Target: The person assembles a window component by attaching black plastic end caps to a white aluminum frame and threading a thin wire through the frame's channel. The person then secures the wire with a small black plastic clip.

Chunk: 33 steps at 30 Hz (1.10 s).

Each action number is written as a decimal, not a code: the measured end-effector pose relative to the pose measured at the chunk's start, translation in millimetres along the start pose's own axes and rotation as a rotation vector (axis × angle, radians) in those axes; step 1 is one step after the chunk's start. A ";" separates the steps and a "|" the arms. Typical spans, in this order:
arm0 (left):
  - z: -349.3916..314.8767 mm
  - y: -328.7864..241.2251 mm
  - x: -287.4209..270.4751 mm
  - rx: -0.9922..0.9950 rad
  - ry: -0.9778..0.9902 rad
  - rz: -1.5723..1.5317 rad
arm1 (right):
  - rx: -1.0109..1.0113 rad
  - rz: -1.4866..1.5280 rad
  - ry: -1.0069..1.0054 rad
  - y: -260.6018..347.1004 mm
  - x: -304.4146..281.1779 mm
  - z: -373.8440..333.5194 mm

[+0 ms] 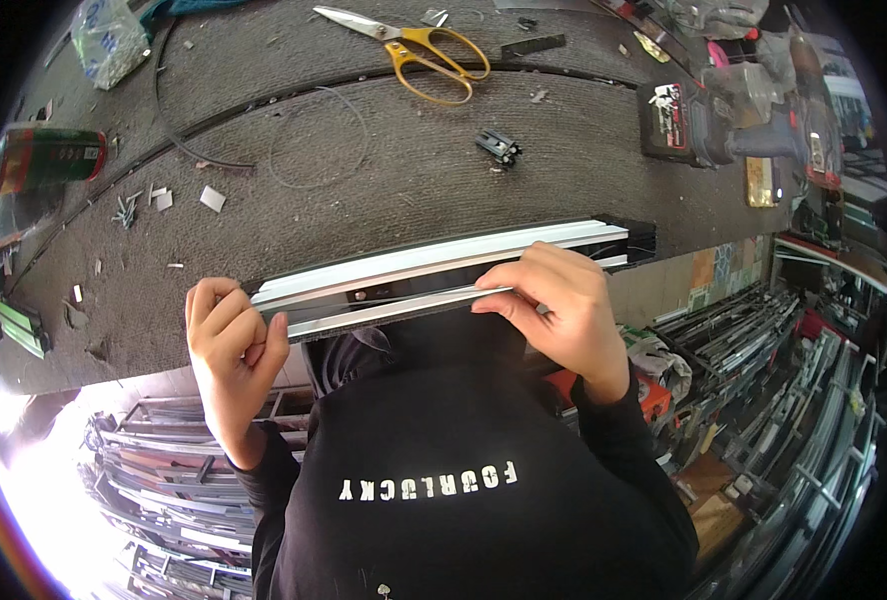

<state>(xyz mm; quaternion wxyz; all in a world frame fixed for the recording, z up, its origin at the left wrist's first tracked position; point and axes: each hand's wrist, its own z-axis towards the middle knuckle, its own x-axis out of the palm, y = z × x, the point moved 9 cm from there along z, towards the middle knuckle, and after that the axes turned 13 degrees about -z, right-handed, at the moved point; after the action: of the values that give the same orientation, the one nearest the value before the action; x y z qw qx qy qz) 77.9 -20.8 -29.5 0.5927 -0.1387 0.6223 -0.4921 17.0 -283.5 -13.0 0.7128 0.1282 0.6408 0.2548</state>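
A white and black metal profile [444,248] lies lengthwise at the near edge of the bench, with light rails along a dark channel. My left hand [226,340] is closed round its left end, fingers curled over and thumb on the near side. Further right, my right hand [554,305] pinches the near rail between thumb and forefinger. A thin dark strip [414,298] runs along the channel toward those fingertips; whether they also hold it is hidden. Beyond the profile sits a small dark ridged piece [499,147].
Yellow-handled scissors [434,62] lie at the far side of the bench [364,215]. At the right is a cordless drill [704,130]; a green and red can [54,160] lies at the left. A loop of thin wire [274,150] and scraps are scattered around. Racks of metal bars [764,340] stand below.
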 end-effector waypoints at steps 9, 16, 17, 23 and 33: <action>-1.4 3.8 1.0 -0.010 -0.003 -0.011 | 0.120 -0.030 -0.060 -85.5 -70.9 -30.5; -2.5 5.0 0.8 -0.022 -0.016 -0.031 | 0.373 0.026 -0.225 -122.9 -95.1 -64.5; -2.5 4.9 0.6 -0.022 -0.018 -0.037 | 0.466 0.037 -0.224 -134.6 -97.6 -74.1; -1.2 3.5 1.0 -0.018 -0.001 -0.031 | 0.837 0.505 -0.160 -191.3 -64.3 -129.3; 0.2 -1.1 2.1 0.014 0.009 -0.033 | 0.895 0.351 -0.370 -183.4 -76.3 -143.1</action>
<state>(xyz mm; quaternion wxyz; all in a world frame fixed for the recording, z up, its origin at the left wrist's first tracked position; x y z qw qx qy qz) 77.1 -23.0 -29.9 0.5828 -0.1425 0.6191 -0.5066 -90.3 -497.9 -62.6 0.6361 0.5695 0.5188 0.0445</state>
